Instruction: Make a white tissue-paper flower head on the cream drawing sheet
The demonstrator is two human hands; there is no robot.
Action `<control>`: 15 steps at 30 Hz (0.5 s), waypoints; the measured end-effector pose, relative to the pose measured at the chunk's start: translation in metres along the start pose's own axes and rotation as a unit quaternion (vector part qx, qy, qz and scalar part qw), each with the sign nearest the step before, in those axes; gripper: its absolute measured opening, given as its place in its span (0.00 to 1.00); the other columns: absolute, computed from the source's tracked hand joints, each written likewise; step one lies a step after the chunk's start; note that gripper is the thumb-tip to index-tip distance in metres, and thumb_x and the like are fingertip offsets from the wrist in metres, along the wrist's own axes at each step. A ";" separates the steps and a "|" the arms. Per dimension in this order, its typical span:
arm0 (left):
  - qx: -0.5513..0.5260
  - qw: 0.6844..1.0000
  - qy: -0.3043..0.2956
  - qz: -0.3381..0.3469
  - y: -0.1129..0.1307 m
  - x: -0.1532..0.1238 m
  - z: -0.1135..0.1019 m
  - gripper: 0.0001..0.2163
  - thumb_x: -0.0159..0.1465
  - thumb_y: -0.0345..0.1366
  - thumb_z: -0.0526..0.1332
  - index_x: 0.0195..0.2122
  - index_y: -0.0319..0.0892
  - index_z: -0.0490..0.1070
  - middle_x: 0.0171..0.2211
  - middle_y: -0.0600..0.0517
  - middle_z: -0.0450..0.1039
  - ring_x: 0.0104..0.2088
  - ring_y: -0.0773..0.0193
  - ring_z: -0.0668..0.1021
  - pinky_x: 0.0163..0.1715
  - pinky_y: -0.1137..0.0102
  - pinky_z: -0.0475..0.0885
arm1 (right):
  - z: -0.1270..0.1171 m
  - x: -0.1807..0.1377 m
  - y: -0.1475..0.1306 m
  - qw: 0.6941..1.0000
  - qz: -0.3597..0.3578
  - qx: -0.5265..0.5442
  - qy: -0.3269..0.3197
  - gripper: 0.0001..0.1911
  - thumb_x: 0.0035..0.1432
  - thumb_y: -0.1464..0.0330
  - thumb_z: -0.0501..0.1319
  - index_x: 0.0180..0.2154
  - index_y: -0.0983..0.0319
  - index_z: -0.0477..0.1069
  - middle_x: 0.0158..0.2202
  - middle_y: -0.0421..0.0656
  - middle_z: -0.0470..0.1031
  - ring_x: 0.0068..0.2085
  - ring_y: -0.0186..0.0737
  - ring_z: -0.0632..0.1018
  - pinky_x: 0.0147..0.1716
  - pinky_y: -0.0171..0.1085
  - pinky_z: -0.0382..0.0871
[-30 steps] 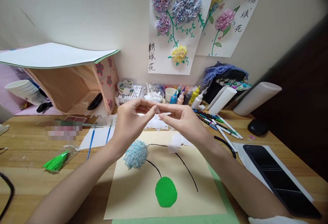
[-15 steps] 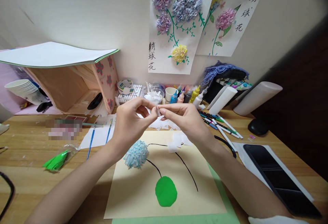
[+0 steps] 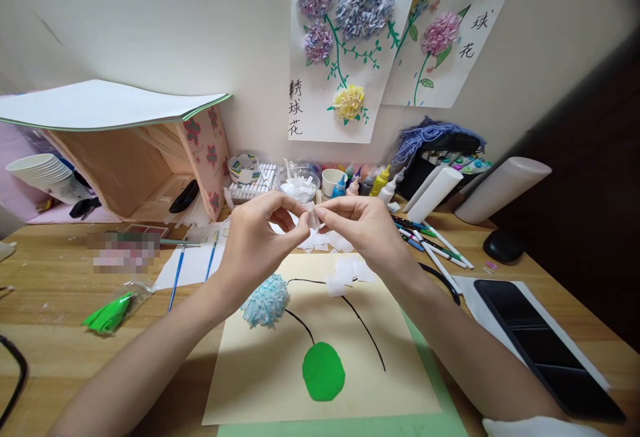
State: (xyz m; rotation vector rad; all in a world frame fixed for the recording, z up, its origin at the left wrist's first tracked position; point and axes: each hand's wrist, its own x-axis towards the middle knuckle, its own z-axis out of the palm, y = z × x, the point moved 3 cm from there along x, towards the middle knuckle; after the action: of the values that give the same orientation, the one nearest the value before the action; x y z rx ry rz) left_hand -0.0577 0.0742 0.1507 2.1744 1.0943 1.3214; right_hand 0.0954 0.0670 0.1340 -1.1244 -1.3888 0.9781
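Note:
Between the fingertips of both hands is a small piece of thin white paper (image 3: 313, 217). My left hand (image 3: 270, 227) pinches it from the left, my right hand (image 3: 357, 223) from the right, and the fingers partly cover it. Below the hands lies a cream sheet (image 3: 270, 383) with drawn black stem lines. It bears a light-blue paper pompom flower (image 3: 265, 300) at upper left and a flat green round patch (image 3: 324, 371) at lower middle. Several white paper squares (image 3: 337, 283) rest near its top edge, and more white paper scraps (image 3: 325, 242) lie behind it.
Paint bottles (image 3: 383, 180), a white cup (image 3: 334, 182) and a clear bowl of white scraps (image 3: 299, 187) stand along the wall. Pens (image 3: 435, 247) and a black tray (image 3: 545, 347) lie at right. Paintbrushes (image 3: 177, 280) and a bag of green clay (image 3: 107, 313) are at left.
Both hands still pinch the white paper, with the fingertips slightly shifted and a little farther apart. More of the paper now shows between them.

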 end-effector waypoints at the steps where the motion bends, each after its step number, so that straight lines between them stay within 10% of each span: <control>1: -0.002 1.000 -0.004 -0.004 -0.001 0.000 0.000 0.03 0.56 0.33 0.62 0.28 0.39 0.73 0.25 0.54 0.74 0.23 0.71 0.73 0.24 0.75 0.69 | 0.000 0.000 0.000 1.000 0.001 0.002 0.004 0.09 0.49 0.64 0.65 0.29 0.63 0.78 0.26 0.42 0.79 0.28 0.35 0.77 0.31 0.36 0.72; 15: 0.092 0.990 -0.011 -0.109 -0.052 0.022 -0.002 0.05 0.54 0.36 0.60 0.26 0.40 0.72 0.24 0.52 0.76 0.25 0.65 0.76 0.26 0.72 0.68 | -0.013 0.022 0.024 0.997 0.017 0.005 0.070 0.09 0.44 0.64 0.65 0.26 0.64 0.75 0.25 0.41 0.75 0.28 0.35 0.75 0.25 0.33 0.71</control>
State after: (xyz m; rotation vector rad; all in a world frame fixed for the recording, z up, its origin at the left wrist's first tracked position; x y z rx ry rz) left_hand -0.0755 0.1243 0.1306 2.1151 1.4486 1.1388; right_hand 0.1106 0.0936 0.1176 -1.1886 -1.2548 0.9123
